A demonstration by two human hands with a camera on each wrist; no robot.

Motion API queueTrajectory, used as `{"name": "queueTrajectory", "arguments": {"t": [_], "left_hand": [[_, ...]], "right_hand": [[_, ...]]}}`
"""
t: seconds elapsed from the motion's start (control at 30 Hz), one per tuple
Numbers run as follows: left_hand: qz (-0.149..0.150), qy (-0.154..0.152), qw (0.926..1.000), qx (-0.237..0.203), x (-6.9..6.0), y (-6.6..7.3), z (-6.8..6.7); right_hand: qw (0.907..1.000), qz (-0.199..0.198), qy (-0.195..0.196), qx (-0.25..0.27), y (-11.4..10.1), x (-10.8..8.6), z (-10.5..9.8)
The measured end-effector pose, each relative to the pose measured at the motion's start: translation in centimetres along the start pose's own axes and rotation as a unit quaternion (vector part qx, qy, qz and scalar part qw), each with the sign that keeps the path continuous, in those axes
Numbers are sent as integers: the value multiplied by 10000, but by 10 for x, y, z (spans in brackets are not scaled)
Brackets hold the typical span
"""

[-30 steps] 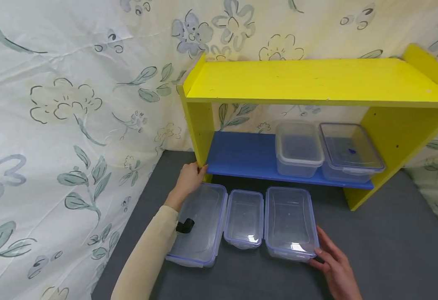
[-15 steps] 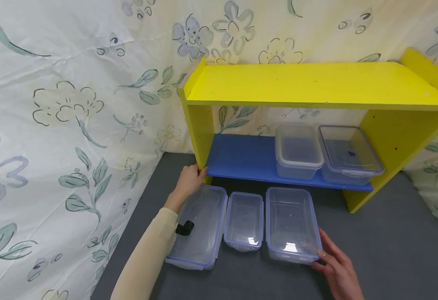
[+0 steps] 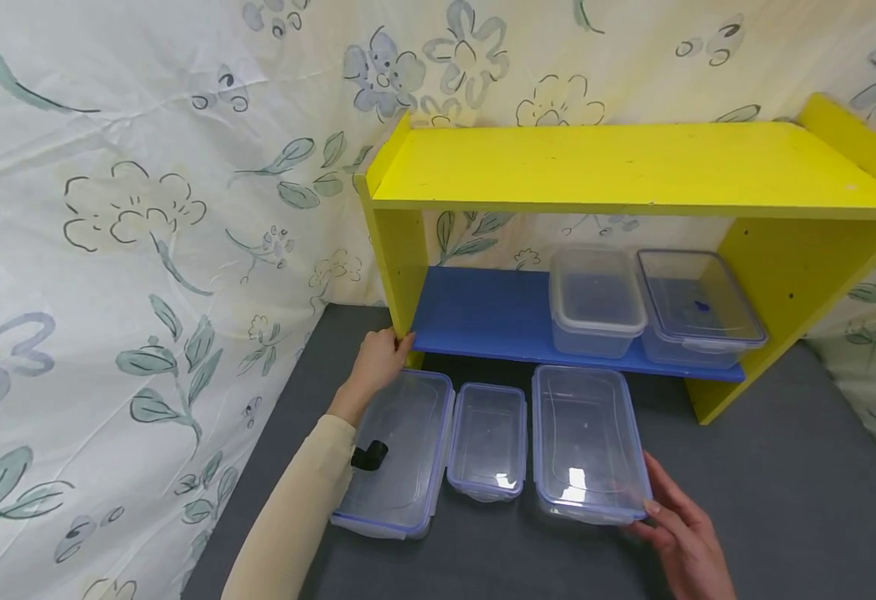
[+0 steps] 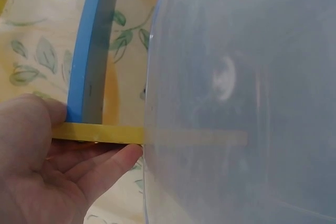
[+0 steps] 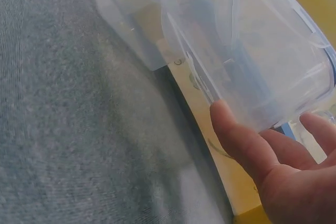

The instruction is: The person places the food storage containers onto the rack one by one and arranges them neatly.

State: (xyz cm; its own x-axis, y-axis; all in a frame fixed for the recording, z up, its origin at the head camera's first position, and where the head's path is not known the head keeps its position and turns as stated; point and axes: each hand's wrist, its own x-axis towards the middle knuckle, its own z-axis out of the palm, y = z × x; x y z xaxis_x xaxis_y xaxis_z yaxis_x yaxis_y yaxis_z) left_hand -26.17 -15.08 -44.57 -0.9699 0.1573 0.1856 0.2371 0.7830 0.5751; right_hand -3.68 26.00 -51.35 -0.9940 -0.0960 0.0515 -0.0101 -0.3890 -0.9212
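Observation:
My left hand (image 3: 377, 364) grips the lower front edge of the shelf unit's yellow left side panel (image 3: 396, 267); in the left wrist view the thumb and fingers of that hand (image 4: 68, 166) lie on either side of the yellow board (image 4: 100, 132). At the right, my right hand (image 3: 687, 537) holds the near right corner of a clear lidded container (image 3: 588, 442) by thumb and fingers. The right wrist view shows the hand (image 5: 289, 166) with fingertips against this container (image 5: 252, 56), which looks tilted.
A small clear container (image 3: 488, 442) and a large one (image 3: 407, 450) stand on the dark table (image 3: 798, 500) before the shelf. Two more containers, one frosted (image 3: 598, 300) and one blue-rimmed (image 3: 700, 308), sit on the blue shelf board (image 3: 486, 308). A black strap (image 3: 370, 455) shows at the left wrist.
The container in my right hand has shifted slightly right and away toward the shelf, and the hand has moved right with it. My left hand stays on the panel.

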Motion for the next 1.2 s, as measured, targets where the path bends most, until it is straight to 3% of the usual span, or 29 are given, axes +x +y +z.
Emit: {"name": "queueTrajectory", "arguments": {"t": [0.23,0.47,0.93,1.2], "left_hand": [[-46,18,10000,20,0,-1,1],[-14,24,10000,8,1,-1,0],[-120,-16,9999,0,0,1,-1],[-86,-13,10000,-4,-1,1,-1]], "right_hand": [[9998,-72,-42,-172,-3,-3,5],[9995,165,53,-262,-7,-5,9],[9971,-259,-669,-239,-15,-6,28],[9974,270,-394,-537,-20,0,41]]}}
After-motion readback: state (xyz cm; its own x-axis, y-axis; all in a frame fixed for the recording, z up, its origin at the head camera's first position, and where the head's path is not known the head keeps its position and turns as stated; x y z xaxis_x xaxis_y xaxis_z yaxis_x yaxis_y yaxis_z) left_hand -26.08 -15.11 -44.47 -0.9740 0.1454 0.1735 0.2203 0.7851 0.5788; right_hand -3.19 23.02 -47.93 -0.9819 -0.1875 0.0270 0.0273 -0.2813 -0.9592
